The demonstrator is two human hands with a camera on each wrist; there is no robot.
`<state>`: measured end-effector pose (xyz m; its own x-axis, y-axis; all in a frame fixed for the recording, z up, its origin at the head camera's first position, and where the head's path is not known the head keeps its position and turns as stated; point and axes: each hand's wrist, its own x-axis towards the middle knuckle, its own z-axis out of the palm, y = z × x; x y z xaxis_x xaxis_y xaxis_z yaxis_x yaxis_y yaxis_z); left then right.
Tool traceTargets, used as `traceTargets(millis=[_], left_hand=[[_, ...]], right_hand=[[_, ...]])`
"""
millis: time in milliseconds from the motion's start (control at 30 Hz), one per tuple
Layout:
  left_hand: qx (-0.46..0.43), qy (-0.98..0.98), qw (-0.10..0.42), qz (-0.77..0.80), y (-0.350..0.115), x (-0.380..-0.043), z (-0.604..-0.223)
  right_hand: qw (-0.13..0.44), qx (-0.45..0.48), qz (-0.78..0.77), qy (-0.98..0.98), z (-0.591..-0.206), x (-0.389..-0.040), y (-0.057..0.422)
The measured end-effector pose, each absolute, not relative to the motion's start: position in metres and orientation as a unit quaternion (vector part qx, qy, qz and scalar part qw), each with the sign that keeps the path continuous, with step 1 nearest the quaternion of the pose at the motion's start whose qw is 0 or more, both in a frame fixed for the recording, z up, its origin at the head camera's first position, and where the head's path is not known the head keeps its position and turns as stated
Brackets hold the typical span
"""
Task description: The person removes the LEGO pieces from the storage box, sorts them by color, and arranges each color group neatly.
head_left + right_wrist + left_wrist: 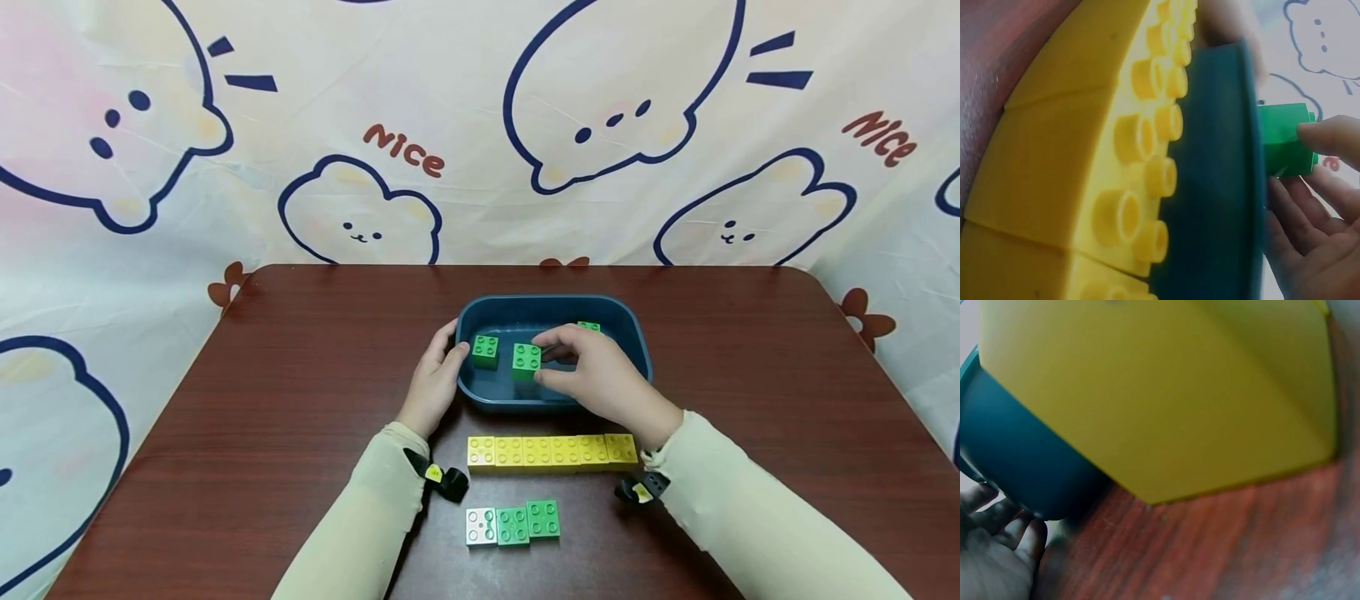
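Note:
A dark blue plastic tub point(555, 405) stands on the table. My left hand point(432, 382) grips its left side, thumb at the rim and fingers against the outer wall. Between thumb and fingers my right hand point(600, 375) pinches a green toy building brick point(527, 357) over the tub. The right wrist view shows that green brick point(1286, 140) raised above the tub's near edge. Inside the tub, another green brick point(485, 351) lies at the left. Part of a further green brick point(588, 326) shows behind the right hand, which hides the rest.
A row of yellow bricks point(551, 451) lies side by side in front of the tub, close to both wrists. Nearer the table's front is a short row of three green bricks point(513, 526), the left one pale with glare. Brown table point(315, 400) surface extends to both sides.

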<state>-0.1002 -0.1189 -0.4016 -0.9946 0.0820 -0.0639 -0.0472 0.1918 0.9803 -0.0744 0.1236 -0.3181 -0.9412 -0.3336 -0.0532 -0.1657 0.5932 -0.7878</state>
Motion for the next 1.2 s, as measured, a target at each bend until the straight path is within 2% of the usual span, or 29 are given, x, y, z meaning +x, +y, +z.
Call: traceTargets(millis=[433,833,967,1200], left_hand=[[0.007,0.771,0.054,0.634,-0.119,-0.1,-0.4],[0.007,0.767,0.056,0.64,-0.118,-0.1,-0.399],[0.006,0.768,0.056,0.638,-0.118,-0.1,-0.399],[0.002,0.774,0.056,0.631,-0.119,-0.1,-0.399]], right_hand=[[0.055,-0.154,-0.462,0.872,-0.299,-0.033,0.139],[0.043,-0.175,-0.476,0.861,-0.295,0.006,0.154],[0.063,-0.187,-0.467,0.862,-0.295,0.012,0.164],[0.138,-0.239,-0.453,0.848,-0.298,0.012,0.179]])
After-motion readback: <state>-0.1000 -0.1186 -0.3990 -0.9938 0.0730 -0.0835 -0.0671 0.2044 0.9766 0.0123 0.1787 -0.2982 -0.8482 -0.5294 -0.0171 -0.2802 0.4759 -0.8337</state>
